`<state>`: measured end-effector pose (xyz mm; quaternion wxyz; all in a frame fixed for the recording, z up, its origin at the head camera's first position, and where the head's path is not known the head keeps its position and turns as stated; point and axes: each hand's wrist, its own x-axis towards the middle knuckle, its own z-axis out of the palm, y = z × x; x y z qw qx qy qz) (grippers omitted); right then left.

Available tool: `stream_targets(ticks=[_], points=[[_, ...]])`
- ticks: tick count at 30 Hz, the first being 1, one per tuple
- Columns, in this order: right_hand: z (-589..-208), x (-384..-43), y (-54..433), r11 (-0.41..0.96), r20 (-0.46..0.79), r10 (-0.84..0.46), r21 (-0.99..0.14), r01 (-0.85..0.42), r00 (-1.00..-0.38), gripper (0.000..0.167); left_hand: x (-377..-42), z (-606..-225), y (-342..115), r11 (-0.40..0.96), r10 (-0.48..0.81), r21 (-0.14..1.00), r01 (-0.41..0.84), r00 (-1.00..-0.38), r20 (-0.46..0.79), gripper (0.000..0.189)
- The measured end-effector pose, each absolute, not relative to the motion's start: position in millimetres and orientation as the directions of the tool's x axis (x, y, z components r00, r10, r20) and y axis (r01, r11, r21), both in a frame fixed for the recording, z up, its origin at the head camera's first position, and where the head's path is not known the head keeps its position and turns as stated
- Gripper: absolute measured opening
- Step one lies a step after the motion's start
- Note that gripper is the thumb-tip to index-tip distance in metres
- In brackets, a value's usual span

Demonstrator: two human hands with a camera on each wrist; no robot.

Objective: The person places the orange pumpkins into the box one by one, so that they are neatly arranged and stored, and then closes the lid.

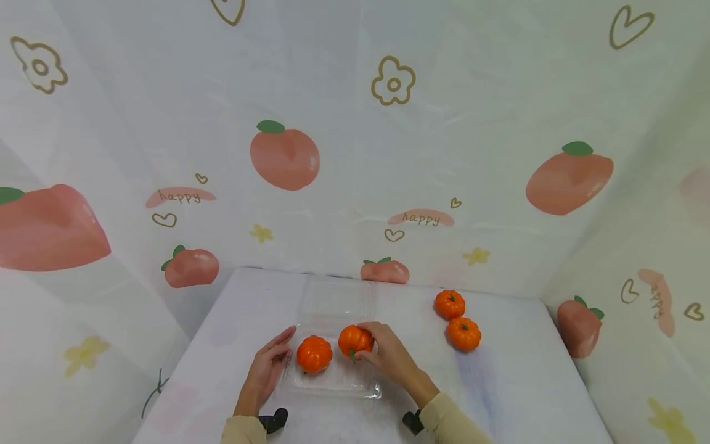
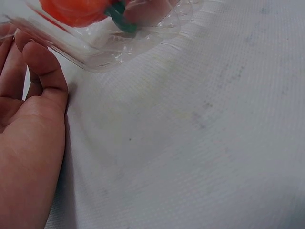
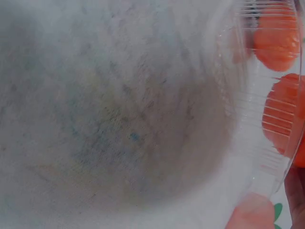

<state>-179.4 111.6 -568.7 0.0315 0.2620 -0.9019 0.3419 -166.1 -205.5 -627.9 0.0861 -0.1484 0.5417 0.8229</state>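
Note:
A clear plastic clamshell box [image 1: 333, 390] lies on the table with its lid [image 1: 338, 300] folded back. Inside, at the left, sits a small orange toy pumpkin [image 1: 314, 355]. My right hand [image 1: 395, 356] grips a second toy pumpkin [image 1: 355, 341] between thumb and fingers, over the right half of the box. Along the box's left wall rests my left hand [image 1: 267, 365], its fingers fairly straight and the palm turned inward. The left wrist view has that hand [image 2: 31, 129] beside the box corner [image 2: 105, 55], a green-stemmed pumpkin [image 2: 76, 10] showing within.
Two more toy pumpkins, a far one [image 1: 450, 304] and a nearer one [image 1: 463, 334], lie together at the right of the white-covered table [image 1: 527, 382]. A white curtain [image 1: 344, 80] printed with peaches hangs behind and on both sides.

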Motion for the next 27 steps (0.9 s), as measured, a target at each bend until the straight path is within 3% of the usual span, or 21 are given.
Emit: stream_targets(ticks=[10, 21, 27], points=[[-573.7, -188.4, 109.4, 0.668, 0.144, -0.494, -0.569, -0.480, -0.857, 0.062, -168.0, -630.0, -205.5, -0.395, -0.038, 0.868, -0.301, -0.939, -0.342, 0.050], [-579.2, -193.0, 105.8, 0.708, 0.157, -0.525, -0.464, -0.532, -0.836, 0.054, -166.3, -627.2, -204.0, -0.376, -0.046, 0.872, -0.314, -0.934, -0.356, 0.052], [-575.6, -193.7, 107.7, 0.714, 0.070, -0.517, -0.514, -0.475, -0.853, 0.046, -166.3, -629.5, -203.9, -0.382, -0.050, 0.874, -0.299, -0.938, -0.343, 0.050]])
